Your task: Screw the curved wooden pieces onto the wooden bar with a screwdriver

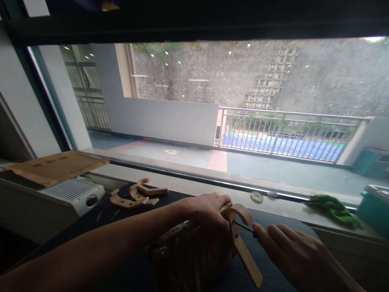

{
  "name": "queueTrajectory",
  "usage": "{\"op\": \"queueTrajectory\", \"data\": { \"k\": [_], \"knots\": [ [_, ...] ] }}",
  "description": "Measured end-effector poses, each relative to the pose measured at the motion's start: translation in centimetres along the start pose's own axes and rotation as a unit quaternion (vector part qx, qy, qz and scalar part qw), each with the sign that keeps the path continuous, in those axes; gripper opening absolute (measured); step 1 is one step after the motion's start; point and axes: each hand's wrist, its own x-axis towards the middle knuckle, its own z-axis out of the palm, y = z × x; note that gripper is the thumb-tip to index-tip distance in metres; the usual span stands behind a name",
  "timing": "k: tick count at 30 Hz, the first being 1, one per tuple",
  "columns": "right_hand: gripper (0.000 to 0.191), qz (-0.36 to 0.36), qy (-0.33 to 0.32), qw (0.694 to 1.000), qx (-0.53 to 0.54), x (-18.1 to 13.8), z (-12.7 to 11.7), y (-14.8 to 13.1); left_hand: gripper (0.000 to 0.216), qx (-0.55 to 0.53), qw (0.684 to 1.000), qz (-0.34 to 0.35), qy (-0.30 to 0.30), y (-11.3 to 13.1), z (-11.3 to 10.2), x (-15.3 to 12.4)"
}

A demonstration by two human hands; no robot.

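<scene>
My left hand [209, 209] is closed at the upper end of a pale wooden hook [246, 255], pressing it against the side of a brown box wrapped in shiny tape [188, 259]. The hook has a curved top, a straight lower leg and small dark holes. My right hand [291, 249] grips a screwdriver [243, 226] with a thin metal shaft. Its tip meets the upper hole of the hook; most of the handle is hidden in my fingers. More wooden hooks [130, 201] lie in a pile on the dark table [82, 239], left of the box.
Thin screws or nails [115, 213] lie by the pile. On the windowsill sit a roll of tape [257, 197], a green cloth [332, 210] and a teal container [375, 209]. A brown envelope [54, 166] lies over a white appliance [75, 194] at left. The window [188, 121] stands beyond.
</scene>
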Motion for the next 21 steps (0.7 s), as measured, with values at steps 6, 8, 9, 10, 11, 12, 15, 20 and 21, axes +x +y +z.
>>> {"op": "queueTrajectory", "data": {
  "k": [6,8,9,10,11,12,15,20,21],
  "knots": [
    [0.020,0.278,-0.064,0.936,0.208,-0.7,1.2,-1.0,0.060,-0.002,1.000,-0.004,-0.001,0.4,0.0,-0.2],
    [0.022,0.331,-0.103,0.902,0.256,-0.6,1.0,-1.0,0.056,0.007,1.000,-0.006,0.003,0.6,0.1,-0.3],
    [0.023,0.335,-0.116,0.898,0.261,-0.6,0.8,-1.0,0.055,0.009,1.000,-0.007,0.004,0.6,0.1,-0.3],
    [0.022,0.326,-0.121,0.903,0.251,-0.5,0.6,-0.9,0.055,0.010,1.000,-0.010,0.004,0.7,0.1,-0.3],
    [0.021,0.307,-0.121,0.915,0.231,-0.5,0.5,-0.8,0.056,0.008,1.000,-0.011,0.004,0.6,0.1,-0.3],
    [0.020,0.278,-0.116,0.932,0.203,-0.4,0.2,-0.7,0.057,0.005,1.000,-0.012,0.003,0.6,0.1,-0.3],
    [0.026,0.156,-0.075,0.980,0.098,-0.2,-0.4,-0.5,0.059,-0.001,1.000,-0.009,-0.001,0.4,0.1,-0.3],
    [0.041,0.010,-0.011,1.000,-0.019,0.4,-0.6,-0.1,0.056,0.004,1.000,-0.003,-0.004,0.4,0.1,-0.3],
    [0.040,0.006,-0.008,1.000,-0.016,0.4,-0.5,-0.1,0.056,0.004,1.000,-0.002,-0.004,0.4,0.1,-0.3]
  ]
}}
